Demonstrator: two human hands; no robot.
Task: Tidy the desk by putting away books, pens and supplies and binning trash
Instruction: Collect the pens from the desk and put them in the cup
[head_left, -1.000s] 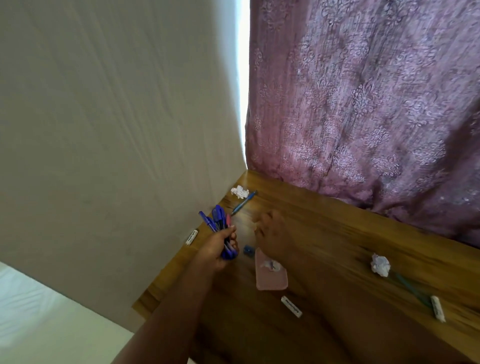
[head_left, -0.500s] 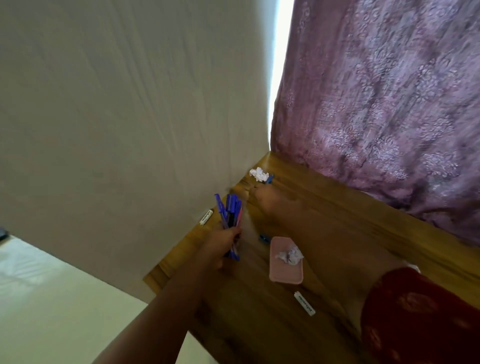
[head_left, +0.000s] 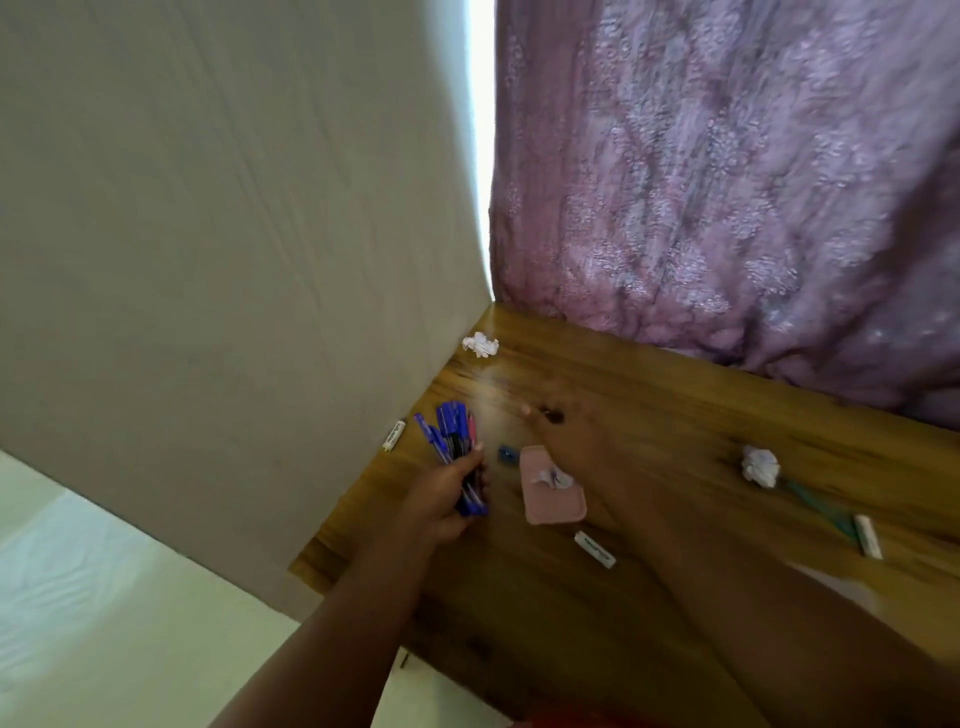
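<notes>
My left hand (head_left: 447, 499) grips a bundle of blue pens (head_left: 454, 441), tips up, over the desk's left end near the wall. Blurred by motion, my right hand (head_left: 571, 441) hovers over the wooden desk (head_left: 649, 395) just behind a pink case (head_left: 553, 506). A dark bit of a pen (head_left: 553, 414) shows at its fingertips. Crumpled paper (head_left: 480, 344) lies in the far corner, another crumpled paper ball (head_left: 760, 465) at the right, and a small scrap (head_left: 556, 478) on the case.
A white eraser (head_left: 394, 435) lies against the wall, a second eraser (head_left: 595, 549) in front of the case, a third (head_left: 868, 536) beside a green pen (head_left: 821, 506). A blue sharpener (head_left: 507, 454) sits left of the case. A purple curtain (head_left: 727, 182) hangs behind.
My right hand reached to the blue pen beside the corner paper, then drew back toward the case. That pen no longer lies on the desk. My left hand kept its bundle.
</notes>
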